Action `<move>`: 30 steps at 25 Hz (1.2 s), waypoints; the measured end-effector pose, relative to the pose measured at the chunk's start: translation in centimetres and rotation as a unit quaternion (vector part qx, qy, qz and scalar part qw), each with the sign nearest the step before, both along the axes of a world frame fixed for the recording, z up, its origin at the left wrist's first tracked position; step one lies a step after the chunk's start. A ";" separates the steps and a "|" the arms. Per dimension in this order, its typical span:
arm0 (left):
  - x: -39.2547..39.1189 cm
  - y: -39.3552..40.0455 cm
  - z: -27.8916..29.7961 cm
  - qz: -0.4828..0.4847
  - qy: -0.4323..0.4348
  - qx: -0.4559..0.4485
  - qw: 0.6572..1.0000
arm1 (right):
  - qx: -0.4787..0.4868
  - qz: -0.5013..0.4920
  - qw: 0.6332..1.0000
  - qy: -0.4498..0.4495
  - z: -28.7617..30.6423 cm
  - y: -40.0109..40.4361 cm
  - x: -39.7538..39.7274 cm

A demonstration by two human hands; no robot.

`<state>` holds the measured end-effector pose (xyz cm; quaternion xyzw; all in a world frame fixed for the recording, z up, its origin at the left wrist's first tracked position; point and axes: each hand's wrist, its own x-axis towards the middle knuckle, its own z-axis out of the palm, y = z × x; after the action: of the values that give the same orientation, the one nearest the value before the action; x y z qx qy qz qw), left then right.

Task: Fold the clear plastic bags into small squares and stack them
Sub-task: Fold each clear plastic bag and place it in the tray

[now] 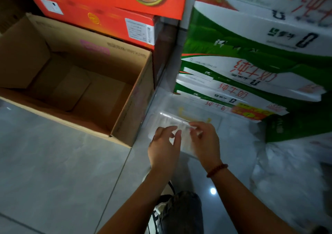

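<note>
Just right of the open cardboard box [75,75], on the floor [53,161], the left hand [164,147] and right hand [204,142] both pinch a clear plastic bag [185,143] between them, apparently keeping its edges aligned so a fold lands square.

floor [53,170]: grey tile | on it: open cardboard box [133,108], clear plastic bags [188,111]
</note>
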<state>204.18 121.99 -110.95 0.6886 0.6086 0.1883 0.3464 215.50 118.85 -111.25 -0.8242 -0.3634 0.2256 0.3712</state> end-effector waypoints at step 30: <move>17.6 -13.5 -1.1 -0.183 -0.035 -0.338 0.923 | -0.006 -0.311 0.924 0.223 -1.2 -24.1 12.3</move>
<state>221.75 108.47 -112.06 0.6231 0.4871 -0.0713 0.6078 227.84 94.79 -112.40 -0.8264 0.0045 0.2785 0.4894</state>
